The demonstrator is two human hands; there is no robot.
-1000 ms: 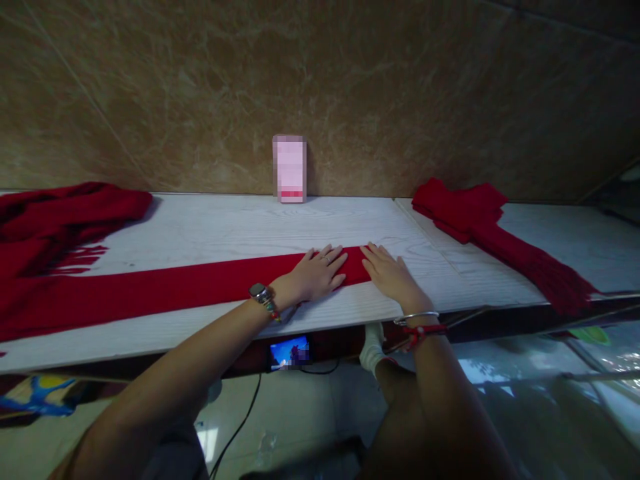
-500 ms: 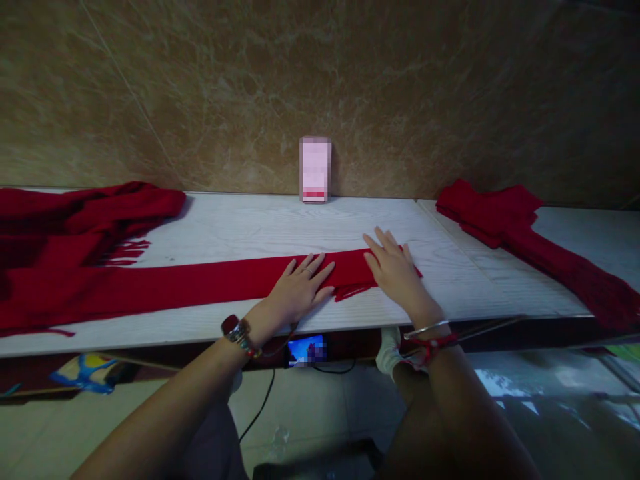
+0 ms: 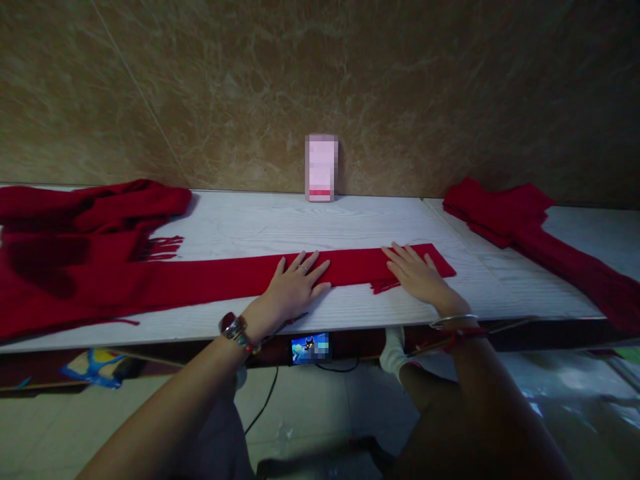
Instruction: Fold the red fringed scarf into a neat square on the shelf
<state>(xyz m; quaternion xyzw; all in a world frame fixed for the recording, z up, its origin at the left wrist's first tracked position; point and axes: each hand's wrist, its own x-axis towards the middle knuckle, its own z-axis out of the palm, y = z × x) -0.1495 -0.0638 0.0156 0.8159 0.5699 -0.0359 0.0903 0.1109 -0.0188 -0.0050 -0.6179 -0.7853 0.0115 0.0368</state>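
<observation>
A long red scarf, folded into a strip, lies across the white wood-grain table. My left hand rests flat on the strip's middle, fingers spread. Near its right end, my right hand lies on the cloth with the fingers stretched out. Some fringe sticks out from the strip's front edge, beside my right hand. On the left the strip runs into a heap of red cloth with tassels at its side; where one piece ends and another begins I cannot tell.
Another red scarf lies bunched at the right, its end over the front edge. A pink-screened phone leans on the marbled wall. Below the table sit a lit screen, a cable and a blue-and-yellow packet.
The strip and its fringe have slid to the right, along with my right hand. My left hand stays nearly in place. The tassels at the left have also shifted right.
</observation>
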